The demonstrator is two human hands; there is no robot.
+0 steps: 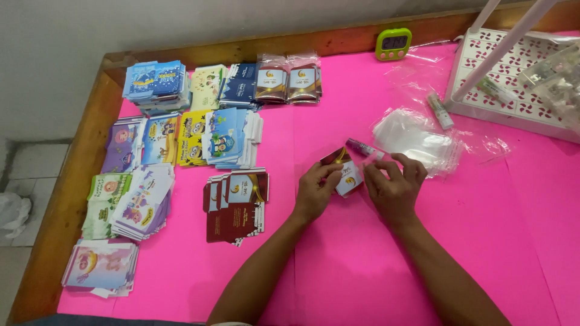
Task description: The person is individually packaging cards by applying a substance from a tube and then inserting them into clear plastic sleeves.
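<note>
Over the middle of the pink-covered desk (362, 259), the left hand (314, 190) pinches a small dark-red and white printed card packet (345, 172) by its left edge, thumb and fingers closed on it. The right hand (394, 184) holds the packet's other side, its fingertips closed on a slim clear tube with a pink label (364, 148) that lies at the packet's top edge. Just beyond the right hand lies a pile of clear plastic sleeves (417, 140). A stack of matching dark-red cards (237, 202) sits left of the left hand, with further stacks of coloured cards (181, 136) beyond. A green digital timer (393, 43) stands at the desk's far edge, beside a white perforated tray (513, 78).
</note>
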